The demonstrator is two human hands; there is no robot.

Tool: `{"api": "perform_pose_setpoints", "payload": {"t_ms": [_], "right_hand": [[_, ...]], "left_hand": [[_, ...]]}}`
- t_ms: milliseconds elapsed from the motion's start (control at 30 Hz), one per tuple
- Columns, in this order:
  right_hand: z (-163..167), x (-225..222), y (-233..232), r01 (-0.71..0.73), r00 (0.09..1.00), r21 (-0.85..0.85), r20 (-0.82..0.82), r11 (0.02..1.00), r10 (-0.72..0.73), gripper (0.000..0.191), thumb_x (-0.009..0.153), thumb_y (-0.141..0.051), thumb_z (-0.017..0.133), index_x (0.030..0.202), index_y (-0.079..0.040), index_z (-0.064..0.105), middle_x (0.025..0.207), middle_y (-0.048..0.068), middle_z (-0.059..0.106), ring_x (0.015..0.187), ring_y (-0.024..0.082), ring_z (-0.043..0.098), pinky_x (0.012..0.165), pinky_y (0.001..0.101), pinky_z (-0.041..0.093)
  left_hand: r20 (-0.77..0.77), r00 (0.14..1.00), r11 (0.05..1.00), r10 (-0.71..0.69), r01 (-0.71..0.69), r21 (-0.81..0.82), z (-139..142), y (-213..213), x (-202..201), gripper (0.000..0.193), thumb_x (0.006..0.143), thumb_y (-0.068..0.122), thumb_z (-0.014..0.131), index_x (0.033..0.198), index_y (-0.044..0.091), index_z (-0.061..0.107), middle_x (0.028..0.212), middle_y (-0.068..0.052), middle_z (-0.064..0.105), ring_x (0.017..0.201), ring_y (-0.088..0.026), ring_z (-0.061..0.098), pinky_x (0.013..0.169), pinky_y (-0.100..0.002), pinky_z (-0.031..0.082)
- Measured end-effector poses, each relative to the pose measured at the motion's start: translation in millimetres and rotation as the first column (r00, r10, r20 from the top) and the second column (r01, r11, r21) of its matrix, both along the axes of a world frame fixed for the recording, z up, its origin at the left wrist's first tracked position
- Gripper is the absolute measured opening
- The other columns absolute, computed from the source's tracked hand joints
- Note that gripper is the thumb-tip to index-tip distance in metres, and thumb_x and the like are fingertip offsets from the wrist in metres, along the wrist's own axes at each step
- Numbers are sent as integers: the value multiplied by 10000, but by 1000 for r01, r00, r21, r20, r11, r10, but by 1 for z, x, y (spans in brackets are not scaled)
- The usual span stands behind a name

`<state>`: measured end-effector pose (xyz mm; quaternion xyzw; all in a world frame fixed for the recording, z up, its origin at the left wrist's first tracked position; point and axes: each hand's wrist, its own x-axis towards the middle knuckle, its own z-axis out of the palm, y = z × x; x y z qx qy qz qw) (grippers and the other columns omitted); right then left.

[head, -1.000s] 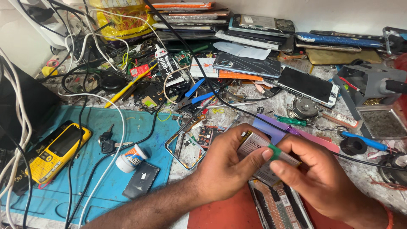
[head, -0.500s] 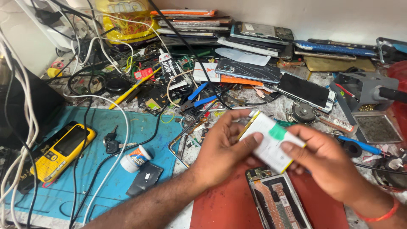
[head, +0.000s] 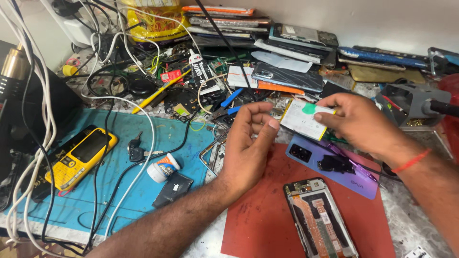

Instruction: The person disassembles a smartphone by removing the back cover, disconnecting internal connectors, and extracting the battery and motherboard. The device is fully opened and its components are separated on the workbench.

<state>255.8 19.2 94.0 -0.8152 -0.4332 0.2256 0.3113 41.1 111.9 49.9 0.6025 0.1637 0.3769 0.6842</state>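
Our right hand (head: 358,122) pinches the white phone battery (head: 306,119) by its edge; our left hand (head: 248,143) hangs beside it, fingers loosely curled, holding nothing, above the red mat (head: 258,220).

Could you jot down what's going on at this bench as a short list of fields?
Right hand: holds a white battery by its edge
Left hand: empty, fingers curled, beside the battery
Below hands: red mat with an opened phone and a purple back cover
Left side: blue mat, yellow meter, keys
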Motion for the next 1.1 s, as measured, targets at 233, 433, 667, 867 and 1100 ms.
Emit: {"api": "perform_pose_setpoints", "payload": {"t_ms": [233, 433, 667, 867, 1100], "right_hand": [[11, -30, -43, -99, 797, 84, 603, 992, 28, 389, 932, -279, 727, 1275, -98, 706, 1024, 135, 670, 727, 257, 633, 645, 400, 515], [-32, -101, -156, -233, 835, 229, 545, 945, 74, 934, 718, -571, 741, 1414, 10, 513, 1199, 207, 647, 964, 311, 693, 841, 435, 549], [-73, -110, -182, -226, 764, -20, 616, 974, 190, 1036, 619, -561, 833, 1460, -79, 467, 1264, 172, 632, 1150, 353, 637, 957, 499, 500], [-17, -62, -145, -408, 824, -419, 215, 811, 525, 828, 680, -192, 771, 1434, -286, 442, 1310, 40, 525, 1208, 214, 556, 988, 387, 473], [11, -60, -103, -650, 530, 149, 791, 745, 304, 677, 656, -27, 692, 1280, -94, 439, 1375, 132, 544, 1292, 355, 553, 1085, 546, 390]], "left_hand": [[-145, 989, 835, 17, 65, 546, 16, -9, -15, 322, 996, 156, 651, 1290, 45, 580, 1012, -50, 633, 846, -130, 617, 685, -259, 534], [-271, 953, 630, -135, 294, 719, 22, -12, -17, 270, 984, 164, 675, 1224, 49, 625, 1088, -109, 679, 1017, -235, 722, 895, -355, 591], [-327, 931, 622, -161, 352, 699, 20, -10, -18, 249, 983, 153, 664, 1206, 43, 643, 1054, -99, 679, 954, -192, 715, 842, -319, 599], [-404, 796, 746, -451, 585, 318, 16, -9, -13, 306, 987, 160, 687, 1243, 5, 618, 952, -32, 673, 854, -64, 639, 755, -229, 563], [-305, 737, 717, -603, 668, 199, 5, -14, -19, 422, 1009, 115, 636, 1394, -4, 512, 1149, -23, 678, 1079, -67, 637, 969, -269, 537]]}}
